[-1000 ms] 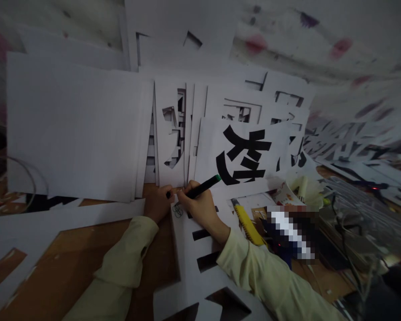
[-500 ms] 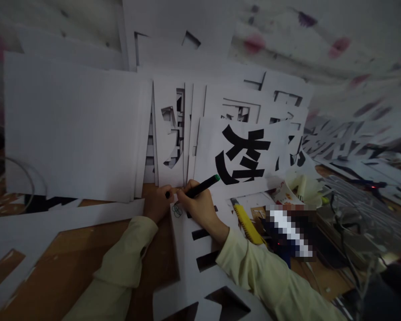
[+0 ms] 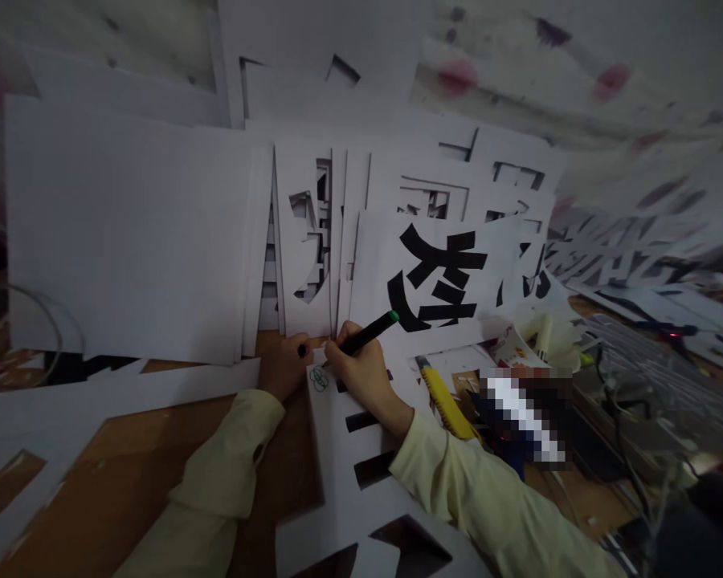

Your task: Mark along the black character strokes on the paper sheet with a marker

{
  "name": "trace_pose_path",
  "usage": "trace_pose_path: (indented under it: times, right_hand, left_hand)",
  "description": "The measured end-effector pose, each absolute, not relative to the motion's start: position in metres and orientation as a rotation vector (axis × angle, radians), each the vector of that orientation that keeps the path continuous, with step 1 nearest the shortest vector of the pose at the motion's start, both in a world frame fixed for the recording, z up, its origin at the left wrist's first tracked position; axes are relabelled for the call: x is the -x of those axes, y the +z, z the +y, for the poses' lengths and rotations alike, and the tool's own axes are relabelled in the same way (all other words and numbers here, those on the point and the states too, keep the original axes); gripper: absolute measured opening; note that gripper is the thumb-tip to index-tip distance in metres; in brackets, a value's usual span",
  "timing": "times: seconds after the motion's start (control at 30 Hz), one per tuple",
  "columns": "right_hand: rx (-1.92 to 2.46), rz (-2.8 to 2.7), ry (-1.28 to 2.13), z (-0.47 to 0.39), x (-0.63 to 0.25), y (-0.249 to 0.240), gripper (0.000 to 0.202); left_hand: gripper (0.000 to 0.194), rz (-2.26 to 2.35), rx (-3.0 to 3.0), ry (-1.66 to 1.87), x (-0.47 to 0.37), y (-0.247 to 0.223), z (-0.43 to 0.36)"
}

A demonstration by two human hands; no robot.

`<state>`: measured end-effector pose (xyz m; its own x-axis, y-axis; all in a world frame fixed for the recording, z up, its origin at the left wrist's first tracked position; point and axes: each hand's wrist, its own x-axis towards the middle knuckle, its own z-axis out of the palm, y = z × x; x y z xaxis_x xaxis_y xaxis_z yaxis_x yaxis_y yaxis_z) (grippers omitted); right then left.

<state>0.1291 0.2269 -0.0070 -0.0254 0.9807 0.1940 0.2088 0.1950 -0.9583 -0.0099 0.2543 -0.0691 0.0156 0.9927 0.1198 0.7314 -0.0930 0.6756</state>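
Observation:
My right hand (image 3: 365, 373) is closed round a black marker with a green end (image 3: 370, 331), its lower end at a white cut-out board (image 3: 337, 449). Beside the fingers a small looped scribble (image 3: 319, 379) shows on that board. To the left, my left hand (image 3: 284, 365) is closed at the board's far edge, with a small dark round end, perhaps a pen cap, showing between its fingers. Behind both hands leans a white sheet (image 3: 377, 273) with black character strokes (image 3: 446, 281).
A large blank white panel (image 3: 126, 241) stands at the left. Right of my hands lie a yellow cutter (image 3: 449, 401), a partly pixelated dark device (image 3: 584, 433) and clear plastic trays (image 3: 656, 377). More cut-out boards (image 3: 304, 241) lean behind.
The right hand and marker have shifted very slightly right, and the scribble is a little more uncovered. The left hand stays in place.

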Motion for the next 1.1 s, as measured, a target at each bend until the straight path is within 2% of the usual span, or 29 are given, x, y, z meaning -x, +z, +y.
trace_pose_path:
  times: [0.47,1.1]
  right_hand:
    - [1.211,-1.437,1.068,0.2238,-0.1283,-0.0045,0.025]
    - [1.261,-1.529,0.978,0.226,-0.133,-0.0053,0.022]
  left_hand:
    - [0.022,1.75,-1.882,0.828,0.0104,-0.0687,0.2538]
    - [0.019,1.749,-1.876,0.831,0.0109,-0.0702,0.2546]
